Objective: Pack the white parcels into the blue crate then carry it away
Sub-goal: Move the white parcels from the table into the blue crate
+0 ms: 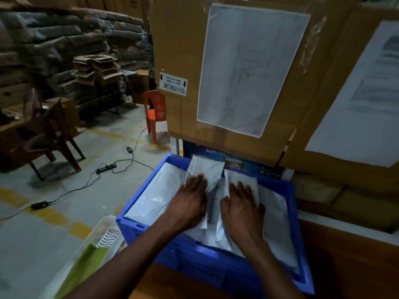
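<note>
The blue crate (138, 225) stands on a wooden surface in front of me, filled with several white parcels. My left hand (190, 199) presses flat, fingers spread, on a white parcel (205, 167) that sticks up over the crate's far rim. Beside it, my right hand (241, 206) lies flat on another white parcel (248, 180). More flat parcels (157, 195) lie to the left and a further parcel (274, 212) to the right inside the crate. Neither hand closes around anything.
Large cardboard boxes (183, 50) with taped paper sheets rise right behind the crate. A clear plastic bin (101, 231) with a green sheet sits at the crate's left. An orange chair (155, 113), a brown chair (54, 137) and cables (105, 167) are on the floor to the left.
</note>
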